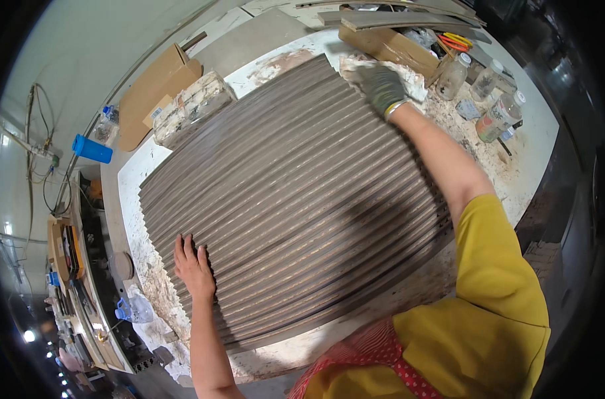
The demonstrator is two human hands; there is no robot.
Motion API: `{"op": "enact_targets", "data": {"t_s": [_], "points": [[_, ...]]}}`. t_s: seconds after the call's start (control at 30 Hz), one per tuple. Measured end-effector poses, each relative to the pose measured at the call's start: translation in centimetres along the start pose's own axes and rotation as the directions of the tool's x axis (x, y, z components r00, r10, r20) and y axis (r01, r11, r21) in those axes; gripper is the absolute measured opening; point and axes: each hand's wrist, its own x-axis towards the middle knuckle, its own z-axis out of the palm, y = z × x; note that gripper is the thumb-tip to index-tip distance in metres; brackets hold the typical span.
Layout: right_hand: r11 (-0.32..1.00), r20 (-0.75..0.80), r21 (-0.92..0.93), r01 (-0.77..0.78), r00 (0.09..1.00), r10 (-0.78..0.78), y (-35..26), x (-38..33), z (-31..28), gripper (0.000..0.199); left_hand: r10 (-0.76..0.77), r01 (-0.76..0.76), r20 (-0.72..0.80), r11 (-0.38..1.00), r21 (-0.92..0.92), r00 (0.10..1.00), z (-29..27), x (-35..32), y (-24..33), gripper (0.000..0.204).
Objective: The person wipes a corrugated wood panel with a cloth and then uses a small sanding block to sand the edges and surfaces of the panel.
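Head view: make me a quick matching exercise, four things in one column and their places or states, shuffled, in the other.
Things:
1. Left hand
2. Right hand
3. Blue container
4. Ridged panel

Places or states:
A. Gloved, near crumpled white material
B. Spread over the middle of the white table
C. Bare, at the panel's left side
D. Left of the panel, near a clear bottle

Pairs: 1-C, 2-A, 3-D, 4-B
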Motion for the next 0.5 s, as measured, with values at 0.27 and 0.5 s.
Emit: {"op": "enact_targets", "data": {"t_s": [0.27, 0.5], "points": [[0.847, 0.2, 0.219, 0.484, 0.828, -0.524, -1.5, -4.4, -0.4, 0.029, 0.006, -0.006, 0.005, 1.0, 0.011, 1.0, -0.2, 0.0, 0.2, 0.049], [0.869, 0.077, 0.238, 0.433, 0.884, -0.461, -11.2, -2.2, -2.0, 0.019, -0.025, 0.025, 0.009, 0.999, 0.02, 1.0, 0.0, -0.2, 0.2, 0.049]]}}
